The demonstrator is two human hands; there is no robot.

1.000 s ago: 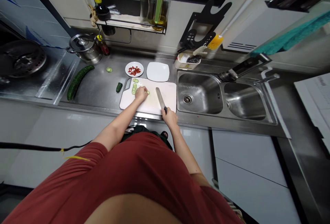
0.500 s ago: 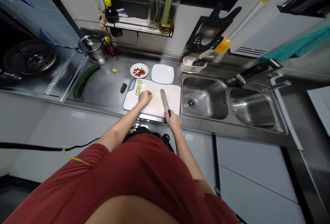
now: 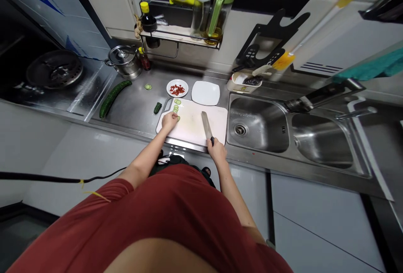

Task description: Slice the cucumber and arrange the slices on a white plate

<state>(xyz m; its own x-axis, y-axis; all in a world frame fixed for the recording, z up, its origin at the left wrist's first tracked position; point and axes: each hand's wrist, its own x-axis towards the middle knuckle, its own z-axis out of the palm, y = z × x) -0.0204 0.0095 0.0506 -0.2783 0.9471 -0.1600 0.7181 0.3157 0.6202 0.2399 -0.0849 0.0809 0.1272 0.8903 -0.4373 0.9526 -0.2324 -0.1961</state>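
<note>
On the white cutting board (image 3: 192, 128), my left hand (image 3: 169, 121) pinches a thin cucumber slice (image 3: 178, 118) near the left side. Several cucumber slices (image 3: 176, 107) lie in a short row just above that hand. My right hand (image 3: 216, 149) is wrapped round the black handle of a knife (image 3: 206, 125), whose blade rests flat-looking over the board and points away from me. A short cucumber piece (image 3: 158, 107) lies on the steel counter left of the board. Farther left is a long dark green cucumber (image 3: 113, 98).
Behind the board stand a plate of chopped red pieces (image 3: 177, 88) and a square white plate (image 3: 205, 93). A double sink (image 3: 258, 124) is at the right. A lidded pot (image 3: 125, 62), red bottle (image 3: 144, 59) and pan (image 3: 55, 68) are at the left.
My left hand has moved left across the board with the slice, towards the row of slices. The knife stays in my right hand on the board's right side. The view has shifted slightly.
</note>
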